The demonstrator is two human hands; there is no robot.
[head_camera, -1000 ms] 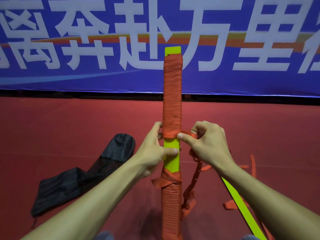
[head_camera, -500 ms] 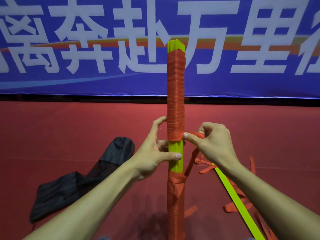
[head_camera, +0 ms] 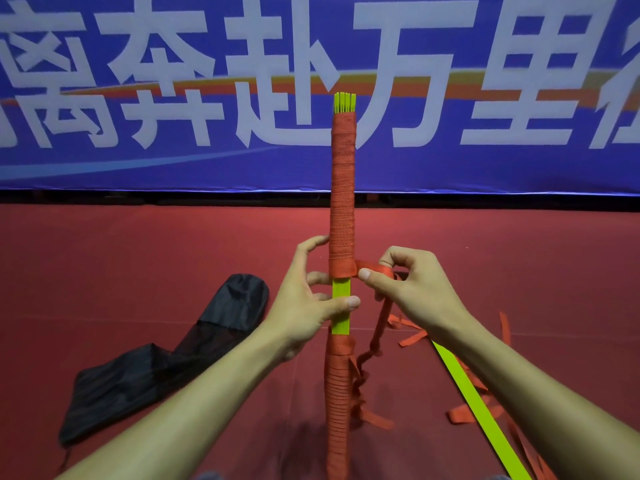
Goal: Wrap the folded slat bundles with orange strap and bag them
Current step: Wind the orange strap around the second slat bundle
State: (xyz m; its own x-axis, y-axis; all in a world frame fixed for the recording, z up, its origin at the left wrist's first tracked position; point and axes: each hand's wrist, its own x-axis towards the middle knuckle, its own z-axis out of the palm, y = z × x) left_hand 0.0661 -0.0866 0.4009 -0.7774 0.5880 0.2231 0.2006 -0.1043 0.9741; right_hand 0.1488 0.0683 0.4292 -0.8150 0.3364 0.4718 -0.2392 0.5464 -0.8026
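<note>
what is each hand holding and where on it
Left hand grips the upright slat bundle at its bare yellow-green middle; right hand pinches the orange strap just beside the wrap.

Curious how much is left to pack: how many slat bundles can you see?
1: the upright bundle, centre, gripped by the left hand, partly wrapped in orange strap. A loose slat lies on the floor, right. Others may be offscreen.

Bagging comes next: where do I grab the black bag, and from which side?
Take the black bag at its near-left end, where a cord trails, likely the mouth. It lies flat and limp, so come from above with the left hand, once free, and pinch the fabric.
</note>
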